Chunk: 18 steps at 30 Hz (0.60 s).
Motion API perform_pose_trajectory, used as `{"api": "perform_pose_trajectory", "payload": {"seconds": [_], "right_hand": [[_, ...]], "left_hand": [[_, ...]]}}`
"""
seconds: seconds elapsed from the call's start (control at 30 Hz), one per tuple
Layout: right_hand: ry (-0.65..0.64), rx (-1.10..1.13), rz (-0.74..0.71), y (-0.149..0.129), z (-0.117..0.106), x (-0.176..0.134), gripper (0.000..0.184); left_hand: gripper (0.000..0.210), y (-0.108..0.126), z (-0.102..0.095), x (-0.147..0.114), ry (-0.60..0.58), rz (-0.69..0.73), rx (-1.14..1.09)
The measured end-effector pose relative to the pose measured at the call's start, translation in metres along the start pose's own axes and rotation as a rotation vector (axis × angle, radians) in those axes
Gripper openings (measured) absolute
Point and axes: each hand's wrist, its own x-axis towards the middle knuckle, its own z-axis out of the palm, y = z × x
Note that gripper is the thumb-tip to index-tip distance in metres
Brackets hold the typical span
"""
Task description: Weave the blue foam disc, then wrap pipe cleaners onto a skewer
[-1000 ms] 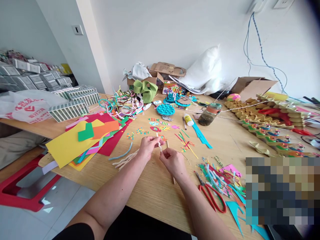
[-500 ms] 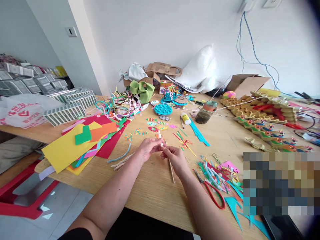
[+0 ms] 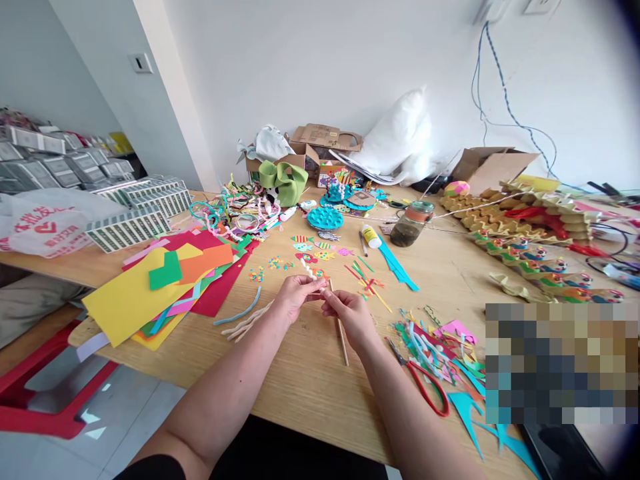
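My left hand [image 3: 298, 296] is closed, with thumb and fingers pinching a white twisted pipe cleaner [image 3: 307, 269] whose coiled end sticks up past the fingertips. Close beside it, my right hand [image 3: 351, 316] pinches the pipe cleaner's other end; the fingertips hide most of that part. A thin wooden stick [image 3: 343, 343] runs out from under my right hand toward the table's front. Left of my hands lie a light blue pipe cleaner [image 3: 238, 312] and several white pipe cleaners [image 3: 250, 325]. Beyond my fingertips are several small decorated paper fish [image 3: 303, 239].
Red-handled scissors [image 3: 431, 393] lie right of my right forearm beside colourful scraps [image 3: 425, 350]. Coloured sheets [image 3: 123, 297] are piled at left. Farther back stand a glue bottle [image 3: 371, 237], a glass jar [image 3: 413, 227] and a blue dotted disc [image 3: 325, 218]. Egg cartons [image 3: 505, 220] sit at right.
The white pipe cleaner's free end, upright before, now leans to the left and shows a longer twisted length. Both hands remain in nearly the same place.
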Motion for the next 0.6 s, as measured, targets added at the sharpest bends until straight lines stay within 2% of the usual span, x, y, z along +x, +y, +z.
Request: {"api": "perform_pose_trajectory", "payload": {"seconds": [0.1, 0.33, 0.4, 0.5, 0.6], "right_hand": [[0.002, 0.048, 0.026, 0.0007, 0.0004, -0.0001, 0.036], [0.012, 0.033, -0.032, 0.0023, -0.0005, 0.0008, 0.027], [0.068, -0.039, -0.123, 0.0008, -0.0006, 0.0001, 0.024], [0.154, -0.253, -0.356, -0.0018, 0.0011, -0.0031, 0.021], [0.139, -0.414, -0.514, -0.0018, 0.0037, -0.0066, 0.019]], "left_hand": [[0.032, -0.0026, 0.0017, -0.0005, -0.011, 0.008, 0.026], [0.031, -0.0011, -0.0003, -0.001, 0.001, -0.052, -0.011], [0.031, -0.0003, -0.002, -0.0002, 0.033, -0.085, -0.055], [0.032, -0.0002, -0.0037, 0.0012, 0.06, -0.13, -0.111], [0.033, -0.0017, -0.0038, 0.002, 0.055, -0.139, -0.119]]}}
